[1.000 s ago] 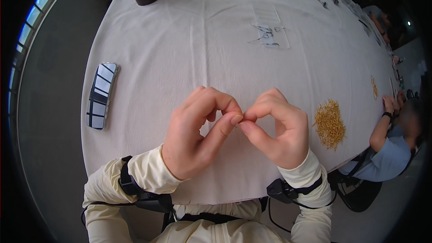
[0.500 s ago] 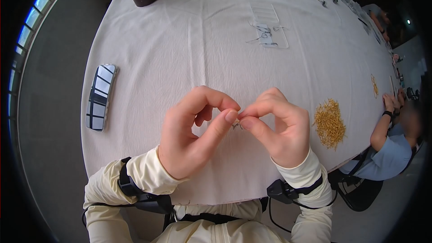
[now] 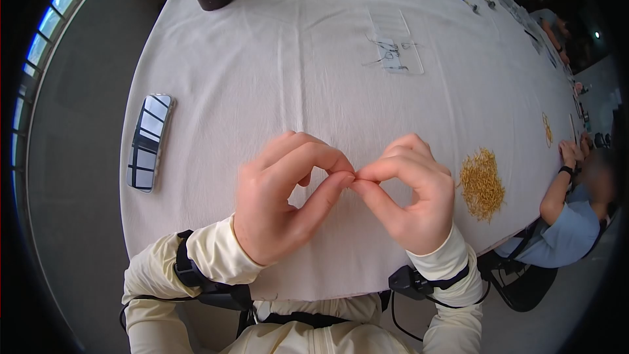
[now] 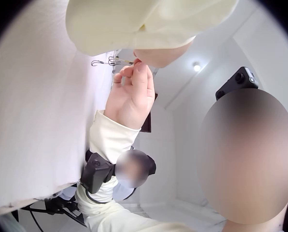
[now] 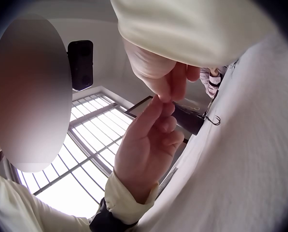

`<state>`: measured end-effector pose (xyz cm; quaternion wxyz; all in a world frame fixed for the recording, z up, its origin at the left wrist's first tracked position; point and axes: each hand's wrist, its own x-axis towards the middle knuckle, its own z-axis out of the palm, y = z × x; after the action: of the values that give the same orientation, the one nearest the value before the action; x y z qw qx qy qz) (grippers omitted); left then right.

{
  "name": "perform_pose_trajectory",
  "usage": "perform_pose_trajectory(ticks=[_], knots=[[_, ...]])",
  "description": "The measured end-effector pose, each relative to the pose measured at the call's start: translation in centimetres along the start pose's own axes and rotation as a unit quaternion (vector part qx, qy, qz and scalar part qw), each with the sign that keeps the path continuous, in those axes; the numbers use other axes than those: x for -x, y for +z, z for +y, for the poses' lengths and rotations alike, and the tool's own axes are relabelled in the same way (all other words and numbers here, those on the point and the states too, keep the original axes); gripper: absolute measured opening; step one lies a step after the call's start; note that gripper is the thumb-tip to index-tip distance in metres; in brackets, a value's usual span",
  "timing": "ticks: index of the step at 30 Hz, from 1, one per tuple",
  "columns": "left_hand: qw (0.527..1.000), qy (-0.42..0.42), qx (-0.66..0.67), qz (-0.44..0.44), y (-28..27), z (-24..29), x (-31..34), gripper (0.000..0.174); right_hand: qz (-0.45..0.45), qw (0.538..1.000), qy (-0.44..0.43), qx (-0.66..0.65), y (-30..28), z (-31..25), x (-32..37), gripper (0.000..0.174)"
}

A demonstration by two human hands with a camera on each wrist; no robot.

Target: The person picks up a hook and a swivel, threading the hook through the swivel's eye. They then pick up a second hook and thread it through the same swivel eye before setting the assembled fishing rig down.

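Two-handed pinch on hook, with left hand and right hand fingertip to fingertip above table, likely light, stiff, slick and sharp to handle, so take hold by the shank, well off the point.

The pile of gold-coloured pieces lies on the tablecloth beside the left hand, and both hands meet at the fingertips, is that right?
Not quite: the head view shows the pile of gold-coloured pieces on the tablecloth beside the right hand, not the left hand. Both hands do meet at the fingertips.
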<state>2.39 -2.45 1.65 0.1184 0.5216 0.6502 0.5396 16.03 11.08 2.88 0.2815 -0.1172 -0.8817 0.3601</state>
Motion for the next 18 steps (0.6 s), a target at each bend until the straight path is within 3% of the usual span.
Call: perform_pose_trajectory(ticks=[12, 18], knots=[[0.994, -0.077, 0.070, -0.030, -0.10, -0.09, 0.25, 0.003, -0.001, 0.985, 0.073, -0.156, -0.23, 0.52, 0.07, 0.005], [0.977, -0.155, 0.142, -0.035, -0.17, 0.57, 0.27, 0.006, 0.007, 0.977, 0.099, -0.191, -0.08, 0.45, 0.14, 0.004]])
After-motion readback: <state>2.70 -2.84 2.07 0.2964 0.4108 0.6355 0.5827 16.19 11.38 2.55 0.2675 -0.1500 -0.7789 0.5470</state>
